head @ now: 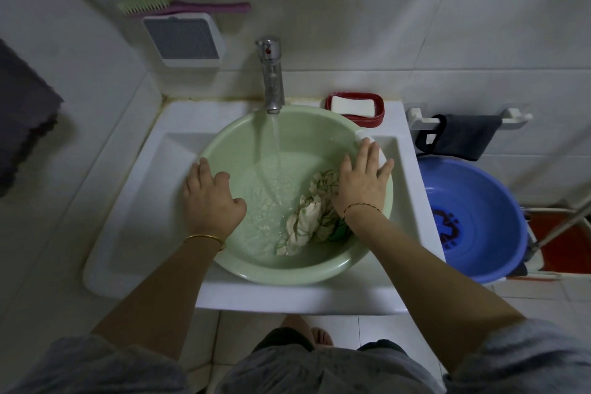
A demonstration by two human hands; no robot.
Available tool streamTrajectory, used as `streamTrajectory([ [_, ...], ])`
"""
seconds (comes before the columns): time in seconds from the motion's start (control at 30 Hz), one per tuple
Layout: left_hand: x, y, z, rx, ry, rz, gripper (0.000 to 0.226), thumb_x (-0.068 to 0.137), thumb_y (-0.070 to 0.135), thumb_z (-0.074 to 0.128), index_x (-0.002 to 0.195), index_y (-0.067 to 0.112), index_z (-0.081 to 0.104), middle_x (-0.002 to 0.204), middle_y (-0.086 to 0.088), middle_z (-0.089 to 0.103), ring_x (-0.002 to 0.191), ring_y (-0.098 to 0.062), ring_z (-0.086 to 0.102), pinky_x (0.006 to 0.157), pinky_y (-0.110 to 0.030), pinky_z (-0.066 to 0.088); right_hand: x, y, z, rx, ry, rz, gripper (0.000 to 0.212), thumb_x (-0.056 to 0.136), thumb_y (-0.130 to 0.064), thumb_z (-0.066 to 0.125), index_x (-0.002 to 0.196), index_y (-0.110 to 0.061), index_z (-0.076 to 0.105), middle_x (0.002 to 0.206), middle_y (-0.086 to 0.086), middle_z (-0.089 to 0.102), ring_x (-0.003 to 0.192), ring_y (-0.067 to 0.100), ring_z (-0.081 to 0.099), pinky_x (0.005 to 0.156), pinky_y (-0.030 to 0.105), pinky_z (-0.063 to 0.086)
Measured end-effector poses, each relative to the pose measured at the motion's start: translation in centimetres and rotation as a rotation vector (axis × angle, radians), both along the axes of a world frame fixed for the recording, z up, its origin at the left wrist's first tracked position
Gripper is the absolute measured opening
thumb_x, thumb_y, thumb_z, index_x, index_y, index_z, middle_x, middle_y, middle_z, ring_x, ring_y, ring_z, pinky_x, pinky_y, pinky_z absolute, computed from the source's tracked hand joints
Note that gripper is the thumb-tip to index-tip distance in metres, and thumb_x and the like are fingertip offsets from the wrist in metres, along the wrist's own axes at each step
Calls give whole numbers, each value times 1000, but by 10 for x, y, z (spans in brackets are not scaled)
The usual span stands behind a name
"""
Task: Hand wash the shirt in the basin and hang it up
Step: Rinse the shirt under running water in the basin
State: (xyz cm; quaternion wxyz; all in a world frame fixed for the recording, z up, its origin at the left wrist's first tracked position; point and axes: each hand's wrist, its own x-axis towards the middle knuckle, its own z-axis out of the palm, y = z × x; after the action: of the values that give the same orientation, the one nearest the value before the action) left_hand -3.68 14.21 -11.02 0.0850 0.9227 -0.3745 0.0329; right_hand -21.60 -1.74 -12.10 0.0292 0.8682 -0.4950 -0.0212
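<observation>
The person wears a loose grey top [287,374] with short sleeves [96,365] that leave both forearms bare. A plain gold bangle [201,236] circles the wrist of the left hand [212,198], and a thin cord bracelet [363,207], dark twisted with gold, sits at the wrist of the right hand [359,182]; the toes [321,336] are uncovered.

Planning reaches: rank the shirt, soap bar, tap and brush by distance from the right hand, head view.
1. shirt, touching the right hand, in the basin.
2. soap bar, behind it.
3. tap, back centre.
4. brush, wall, far left.
</observation>
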Motion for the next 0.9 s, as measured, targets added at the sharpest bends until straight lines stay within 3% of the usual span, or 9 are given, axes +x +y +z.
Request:
streamTrajectory([
  [0.47,1,0,-1,26,11,-13,55,59,15,67,113,5,63,145,-26,35,134,-42,30,107,-49,27,0,0,0,0,-10,2,69,90,-36,56,147,-14,24,156,23,-6,144,41,-6,113,63,5],
  [0.7,2,0,-2,3,3,-20,61,55,24,49,110,3,63,142,-29,37,132,-44,32,106,-50,28,0,0,0,0,-4,3,69,90,-36,55,147,-15,23,156,24,-7,143,41,-8,112,62,3],
  [0.9,1,0,-1,3,-3,-9,64,54,26,46,111,4,63,143,-27,36,133,-43,31,106,-50,27,0,-1,-1,-5,3,0,69,90,-36,55,148,-15,23,156,23,-6,143,42,-7,112,63,4],
])
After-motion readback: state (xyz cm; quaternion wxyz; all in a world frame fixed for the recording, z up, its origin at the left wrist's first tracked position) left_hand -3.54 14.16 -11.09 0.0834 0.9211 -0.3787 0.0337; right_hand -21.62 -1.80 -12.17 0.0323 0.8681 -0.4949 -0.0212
